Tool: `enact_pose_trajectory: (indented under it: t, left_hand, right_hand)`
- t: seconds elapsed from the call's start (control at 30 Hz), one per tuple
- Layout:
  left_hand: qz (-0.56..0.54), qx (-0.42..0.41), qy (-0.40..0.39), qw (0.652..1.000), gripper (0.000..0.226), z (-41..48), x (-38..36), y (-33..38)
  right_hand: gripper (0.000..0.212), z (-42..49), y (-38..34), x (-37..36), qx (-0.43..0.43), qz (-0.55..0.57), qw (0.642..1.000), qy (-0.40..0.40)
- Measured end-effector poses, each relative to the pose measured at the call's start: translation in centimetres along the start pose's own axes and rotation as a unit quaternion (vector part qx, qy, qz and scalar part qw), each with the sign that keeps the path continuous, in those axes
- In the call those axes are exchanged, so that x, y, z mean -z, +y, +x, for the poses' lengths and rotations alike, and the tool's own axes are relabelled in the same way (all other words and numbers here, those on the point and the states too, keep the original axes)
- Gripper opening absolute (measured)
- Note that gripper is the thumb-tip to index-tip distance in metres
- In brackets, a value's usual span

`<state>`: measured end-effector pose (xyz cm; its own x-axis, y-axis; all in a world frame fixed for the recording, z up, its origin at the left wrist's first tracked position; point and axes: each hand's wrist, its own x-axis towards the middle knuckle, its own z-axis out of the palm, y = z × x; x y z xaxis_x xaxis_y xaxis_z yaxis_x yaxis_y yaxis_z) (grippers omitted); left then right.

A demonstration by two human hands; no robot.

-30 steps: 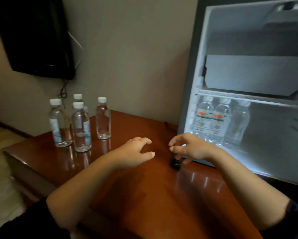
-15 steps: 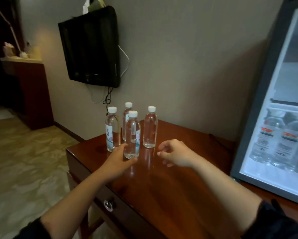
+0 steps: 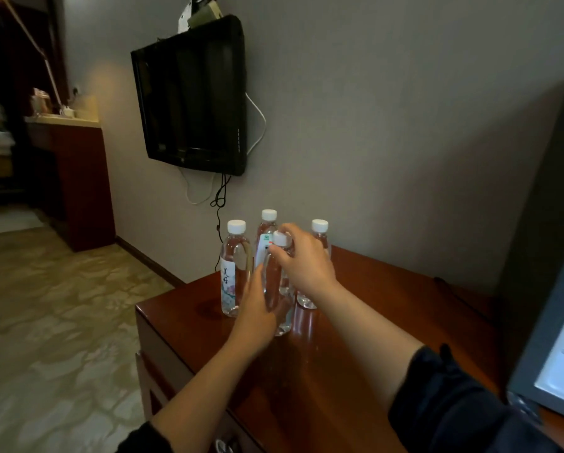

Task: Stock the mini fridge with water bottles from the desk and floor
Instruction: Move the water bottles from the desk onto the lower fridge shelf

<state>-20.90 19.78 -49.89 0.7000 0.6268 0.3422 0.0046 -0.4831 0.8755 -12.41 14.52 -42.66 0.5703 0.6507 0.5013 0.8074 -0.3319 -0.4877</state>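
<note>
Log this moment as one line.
phase: pick; front bottle: upright on desk; right hand: grips its neck; left hand: on its lower body

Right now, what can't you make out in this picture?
Head view:
- Fridge: cut off by right edge; inside barely shows.
- Right bottle: mostly behind right hand.
- Back bottle: label half hidden by front bottle.
- Left hand: blurred; grip unclear.

Head-worn view, down over desk (image 3: 372,315)
</note>
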Motion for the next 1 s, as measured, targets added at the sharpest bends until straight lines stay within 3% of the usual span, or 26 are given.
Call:
enact_pose_trajectory:
  t: [0.2,0.47,0.7,0.87,1.0]
  left_hand:
    - [-0.051,0.051,-0.035,0.997,0.058,1.9,-0.2,-1.2]
    - [-0.03,0.041,0.019,0.999,0.048,0.2,-1.1,-1.6]
    - [0.021,0.048,0.016,0.998,0.078,-3.7,-2.7,-1.0]
    - [0.004,0.03,-0.008,1.0,0.041,-7.5,-4.0,1.0]
    - [-0.004,-0.008,-0.059,0.998,0.049,-9.6,-4.9,2.4]
  right_hand:
    - [0.03,0.1,1.0,-0.1,0.013,-0.026,0.999,0.028]
    - [0.021,-1.0,1.8,1.5,0.051,0.0,0.999,0.01]
    - [0.029,-5.1,1.8,4.0,0.055,0.013,0.998,0.029]
    - [0.031,-9.1,2.1,7.5,0.072,0.01,0.997,0.026]
    - [0.032,-11.8,3.1,10.5,0.072,0.011,0.997,0.017]
